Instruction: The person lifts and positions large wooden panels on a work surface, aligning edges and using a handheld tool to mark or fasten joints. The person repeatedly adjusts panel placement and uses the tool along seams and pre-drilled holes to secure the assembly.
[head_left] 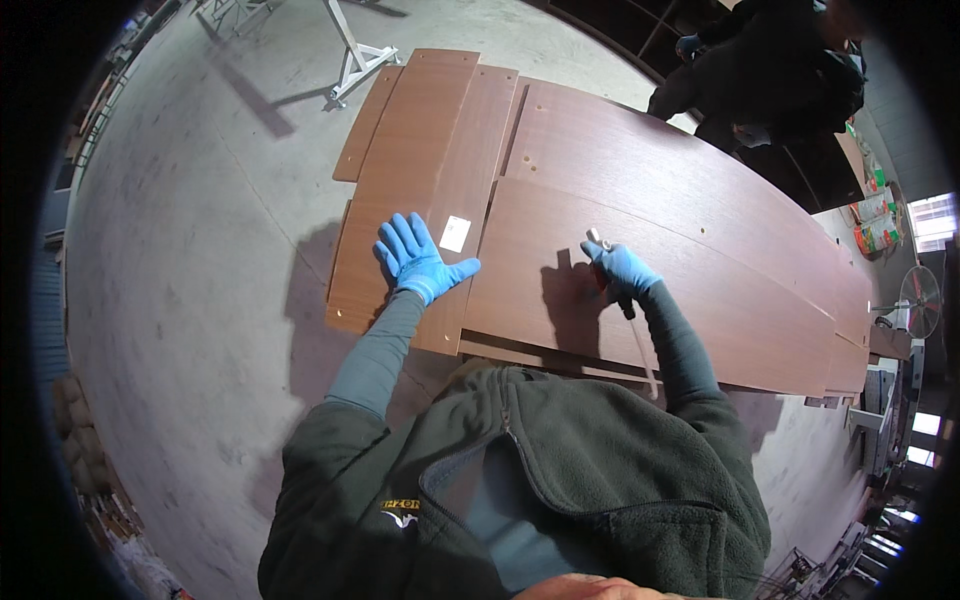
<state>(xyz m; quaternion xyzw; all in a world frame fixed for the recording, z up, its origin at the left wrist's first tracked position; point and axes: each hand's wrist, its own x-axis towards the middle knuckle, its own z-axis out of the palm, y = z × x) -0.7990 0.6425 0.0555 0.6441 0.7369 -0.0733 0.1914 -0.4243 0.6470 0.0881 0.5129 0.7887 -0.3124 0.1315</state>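
Both my hands wear blue gloves over brown wood-look panels. My left hand [420, 262] lies open, fingers spread, on the left panels [385, 245], just beside a small white label [454, 234]. My right hand [626, 270] is raised a little above the wide middle panel [520, 290], closed round a gun-shaped tool with a hose [645, 355]. A pale tip shows past the fingers, with a bit of red below; the rest of its body is hidden by the glove. The hose hangs back toward my body, and the hand's shadow falls on the panel.
Another person in dark clothes [770, 80] bends at the far right beside dark shelving [625, 25]. A white metal stand [355, 65] is on the concrete floor [190, 260] at the far left. A fan [918, 300] and several colourful bags [876, 220] are at the right.
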